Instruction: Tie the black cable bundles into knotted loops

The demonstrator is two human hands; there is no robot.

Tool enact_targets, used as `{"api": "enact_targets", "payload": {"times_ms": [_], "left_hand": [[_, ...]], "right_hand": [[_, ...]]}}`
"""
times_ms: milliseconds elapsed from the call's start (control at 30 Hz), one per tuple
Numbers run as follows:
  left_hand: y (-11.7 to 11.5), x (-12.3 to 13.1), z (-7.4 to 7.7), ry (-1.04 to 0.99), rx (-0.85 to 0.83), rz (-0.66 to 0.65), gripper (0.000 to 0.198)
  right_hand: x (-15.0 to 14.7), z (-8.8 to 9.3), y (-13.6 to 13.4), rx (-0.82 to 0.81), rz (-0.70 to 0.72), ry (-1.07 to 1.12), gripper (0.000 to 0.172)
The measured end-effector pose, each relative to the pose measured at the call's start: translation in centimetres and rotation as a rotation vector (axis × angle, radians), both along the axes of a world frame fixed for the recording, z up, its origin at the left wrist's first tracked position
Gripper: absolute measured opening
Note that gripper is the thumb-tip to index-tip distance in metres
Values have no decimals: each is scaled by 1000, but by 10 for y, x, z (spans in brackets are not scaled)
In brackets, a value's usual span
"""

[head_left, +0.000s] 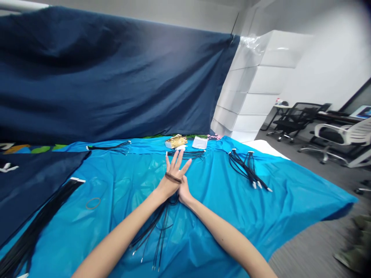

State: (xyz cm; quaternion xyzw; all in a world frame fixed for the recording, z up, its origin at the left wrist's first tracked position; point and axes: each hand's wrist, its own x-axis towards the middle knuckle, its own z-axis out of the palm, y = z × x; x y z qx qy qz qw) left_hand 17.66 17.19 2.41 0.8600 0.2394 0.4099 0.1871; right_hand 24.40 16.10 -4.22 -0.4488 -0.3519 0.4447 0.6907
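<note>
My left hand (171, 177) is raised with its fingers stretched out and spread. A dark elastic band (173, 178) loops around it below the fingers. Close against it on the right, my right hand (184, 190) is closed around a bundle of black cables (162, 224); its fingers are partly hidden behind the left hand. From under both hands the cables trail toward me over the blue cloth, their thin ends spread apart. The upper part of the bundle is hidden.
A blue cloth (208, 216) covers the table. On it lie a long black cable bundle (49, 212), a brown rubber band (93, 203), cables (246, 168) at right, cables (111, 147) at back left, a gold packet (176, 141) and a clear bag (199, 143). White boxes (255, 92) stand behind.
</note>
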Motion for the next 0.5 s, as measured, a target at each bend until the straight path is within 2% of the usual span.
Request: {"api": "enact_targets", "payload": {"times_ms": [67, 100, 167, 233, 300, 333, 367, 400, 500], "left_hand": [[9, 12, 8, 97, 222, 171, 57], [12, 17, 12, 122, 281, 244, 56], [20, 21, 18, 97, 243, 345, 53], [29, 18, 21, 5, 5, 360, 50], [35, 10, 20, -36, -350, 243, 43], [36, 3, 18, 7, -488, 153, 43], [36, -3, 16, 73, -545, 90, 46], [35, -10, 13, 139, -492, 80, 47], [24, -26, 7, 413, -122, 180, 52]], "right_hand": [[1, -2, 1, 2, 4, 4, 42], [2, -2, 2, 3, 12, 2, 43], [2, -2, 1, 11, 48, -9, 45], [1, 0, -1, 19, 113, -20, 45], [0, 3, -3, 20, 199, -26, 45], [-1, 4, -4, 20, 241, -28, 45], [-2, 5, -5, 18, 275, -29, 46], [-3, 6, -5, 16, 302, -30, 46], [-5, 7, -6, -3, 362, -46, 45]]}}
